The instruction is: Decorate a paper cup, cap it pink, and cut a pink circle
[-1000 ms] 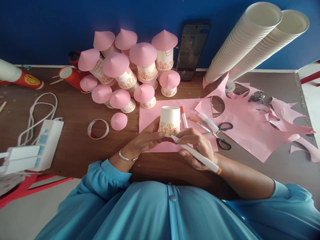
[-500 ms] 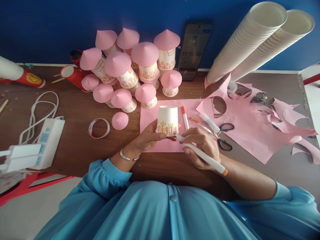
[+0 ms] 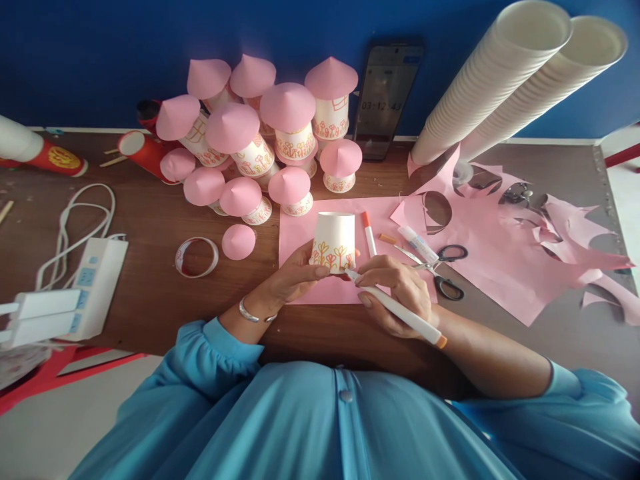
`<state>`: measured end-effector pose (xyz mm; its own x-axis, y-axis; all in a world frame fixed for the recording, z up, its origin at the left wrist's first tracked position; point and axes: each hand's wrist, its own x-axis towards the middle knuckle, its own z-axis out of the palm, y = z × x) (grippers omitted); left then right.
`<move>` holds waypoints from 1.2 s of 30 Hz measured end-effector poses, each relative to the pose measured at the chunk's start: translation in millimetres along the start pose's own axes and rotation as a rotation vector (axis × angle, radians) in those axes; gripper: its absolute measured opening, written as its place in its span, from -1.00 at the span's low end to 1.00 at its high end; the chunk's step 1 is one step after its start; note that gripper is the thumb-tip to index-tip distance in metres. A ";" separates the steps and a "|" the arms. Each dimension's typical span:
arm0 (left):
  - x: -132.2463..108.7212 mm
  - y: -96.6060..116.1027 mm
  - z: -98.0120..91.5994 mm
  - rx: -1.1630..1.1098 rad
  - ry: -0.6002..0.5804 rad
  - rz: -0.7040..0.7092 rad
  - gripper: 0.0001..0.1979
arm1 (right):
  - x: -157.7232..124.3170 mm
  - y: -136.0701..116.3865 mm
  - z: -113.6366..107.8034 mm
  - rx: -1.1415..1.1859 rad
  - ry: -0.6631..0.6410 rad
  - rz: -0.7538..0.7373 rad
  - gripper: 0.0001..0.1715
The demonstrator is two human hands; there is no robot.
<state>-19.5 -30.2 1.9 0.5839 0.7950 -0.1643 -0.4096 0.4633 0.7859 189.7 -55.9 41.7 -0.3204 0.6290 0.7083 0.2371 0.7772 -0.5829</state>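
Note:
My left hand (image 3: pixel 300 272) grips a white paper cup (image 3: pixel 334 230) from its left side and below, over a pink paper sheet (image 3: pixel 300 217). Orange and yellow flowers run round the cup's lower part. Closed round a white marker (image 3: pixel 400 311) with an orange end is my right hand (image 3: pixel 397 293); the marker's tip meets the cup's lower edge, or comes very close to it. Beyond the cup lies a second marker (image 3: pixel 369 233) with a red-orange cap. A loose orange-brown cap (image 3: pixel 387 238), a glue stick (image 3: pixel 418 244) and scissors (image 3: pixel 447 270) lie to the right.
Several decorated cups with pink cone roofs (image 3: pixel 287 107) crowd the back. A phone (image 3: pixel 387 100) showing a timer leans on the blue wall. Tall cup stacks (image 3: pixel 493 80) and pink scraps (image 3: pixel 500 247) occupy the right. Tape (image 3: pixel 197 257) and a power strip (image 3: pixel 103 287) lie left.
The marker's tip and my right hand have shifted slightly left along the cup's lower edge. My left hand still holds the cup in nearly the same spot.

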 end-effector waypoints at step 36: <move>1.4 1.8 2.1 0.012 -0.077 0.035 -0.63 | 0.3 -5.3 -1.3 -0.065 -0.040 0.035 -0.79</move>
<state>-17.9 -29.1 4.4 0.6221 0.7777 -0.0906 -0.4227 0.4310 0.7973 189.6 -59.8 45.5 -0.3469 0.6555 0.6708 0.3075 0.7552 -0.5789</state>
